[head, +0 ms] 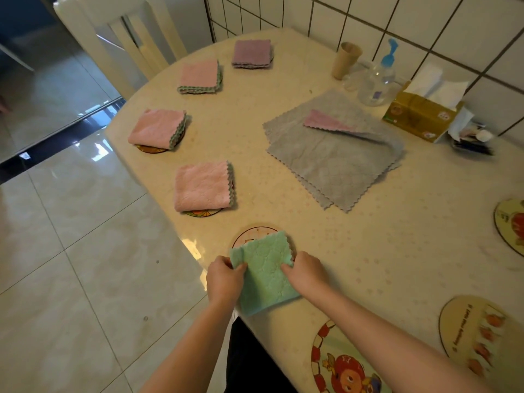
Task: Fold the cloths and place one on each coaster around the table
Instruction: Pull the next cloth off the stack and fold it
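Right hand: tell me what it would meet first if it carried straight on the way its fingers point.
The right hand points left across the green cloth it pinches, so it would probably meet the left hand, gripping the cloth's opposite edge, first. Depth looks similar, though one view cannot confirm that.

Folded cloths mostly hide four coasters (150, 149); the right-edge coaster (510, 222) is cut off, perhaps fruit-printed.

Bare cream tabletop (283, 171) runs open through frame centre, between the folded pink cloths (202, 187) at left and the flat grey cloth stack (334, 154) at right. Bottles (374, 83) and tissue box (419, 117) crowd the upper right.
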A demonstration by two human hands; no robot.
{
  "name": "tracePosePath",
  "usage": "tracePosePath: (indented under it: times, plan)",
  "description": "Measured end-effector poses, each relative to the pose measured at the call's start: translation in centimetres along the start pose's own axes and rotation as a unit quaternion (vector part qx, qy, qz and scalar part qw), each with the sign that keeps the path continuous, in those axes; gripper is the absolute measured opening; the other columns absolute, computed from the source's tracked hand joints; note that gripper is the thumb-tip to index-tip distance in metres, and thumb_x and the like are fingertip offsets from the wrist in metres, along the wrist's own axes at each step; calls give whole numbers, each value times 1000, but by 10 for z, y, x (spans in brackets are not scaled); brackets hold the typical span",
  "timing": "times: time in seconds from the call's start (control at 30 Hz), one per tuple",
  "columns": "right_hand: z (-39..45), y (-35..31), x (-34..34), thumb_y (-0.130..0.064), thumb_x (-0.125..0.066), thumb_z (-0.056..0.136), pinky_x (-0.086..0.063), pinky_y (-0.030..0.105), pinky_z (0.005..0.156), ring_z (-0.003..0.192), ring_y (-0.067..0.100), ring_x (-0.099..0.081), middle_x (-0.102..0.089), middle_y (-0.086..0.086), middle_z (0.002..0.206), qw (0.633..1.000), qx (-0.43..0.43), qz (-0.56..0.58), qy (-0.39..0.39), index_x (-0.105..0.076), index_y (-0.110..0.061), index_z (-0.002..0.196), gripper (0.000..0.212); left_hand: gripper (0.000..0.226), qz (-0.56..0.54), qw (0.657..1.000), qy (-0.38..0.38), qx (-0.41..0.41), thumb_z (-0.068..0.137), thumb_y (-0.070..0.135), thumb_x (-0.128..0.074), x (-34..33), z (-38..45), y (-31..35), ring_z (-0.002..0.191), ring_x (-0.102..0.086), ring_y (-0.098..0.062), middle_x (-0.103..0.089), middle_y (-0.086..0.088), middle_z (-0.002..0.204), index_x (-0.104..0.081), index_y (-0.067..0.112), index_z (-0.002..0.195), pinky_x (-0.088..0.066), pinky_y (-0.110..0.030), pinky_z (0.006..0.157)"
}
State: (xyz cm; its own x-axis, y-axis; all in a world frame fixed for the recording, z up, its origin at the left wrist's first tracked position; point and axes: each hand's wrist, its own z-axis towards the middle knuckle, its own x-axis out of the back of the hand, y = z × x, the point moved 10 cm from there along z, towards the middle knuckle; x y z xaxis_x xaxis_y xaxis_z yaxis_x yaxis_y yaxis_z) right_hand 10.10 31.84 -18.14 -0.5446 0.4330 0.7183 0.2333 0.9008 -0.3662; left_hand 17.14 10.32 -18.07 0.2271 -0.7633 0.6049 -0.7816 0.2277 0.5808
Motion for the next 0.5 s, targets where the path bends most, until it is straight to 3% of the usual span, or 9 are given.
tracePosePath:
  times: [0.1, 0.2, 0.3, 0.4, 0.5]
  plan:
    - [-3, 0, 6, -40, -54, 90, -51, 32, 72, 89, 20, -58, -61, 3, 102, 1000, 11, 17, 10, -55, -14, 105, 30, 14, -36, 999, -2, -37, 85, 22, -66, 3, -5, 10, 82, -57, -20, -59, -1, 86, -55, 13, 89, -51, -40, 76]
    - [-7, -5, 18, -40, -50, 92, -49, 31, 65, 83, 17, -59, -60, -1, 95, 998, 37, 56, 13, -50, -15, 104, 28, 19, -125, 991, -18, -48, 85, 18, -67, 9, -5, 19, 81, -58, -22, -61, -5, 88, -52, 8, 90, -48, -36, 69]
    - [-3, -18, 29, -41, -51, 92, -48, 33, 67, 82, 17, -58, -57, -4, 90, 993, 73, 92, 22, -49, -16, 105, 28, 25, -193, 980, -24, -36, 85, 17, -68, 17, 4, 26, 86, -61, -19, -64, -5, 94, -50, 11, 101, -48, -32, 66]
    - [7, -29, 31, -37, -53, 92, -48, 34, 68, 81, 17, -58, -59, -2, 92, 990, 88, 107, 19, -48, -16, 106, 26, 34, -188, 981, -29, -25, 85, 19, -69, 19, 19, 28, 89, -61, -18, -64, -4, 99, -47, 17, 112, -51, -36, 72]
    - [11, -32, 27, -29, -55, 92, -53, 36, 71, 88, 20, -60, -62, 2, 105, 991, 97, 87, 11, -43, -18, 107, 23, 42, -118, 992, -20, -28, 82, 21, -72, 21, 29, 24, 93, -62, -23, -63, -3, 100, -46, 21, 116, -53, -47, 86]
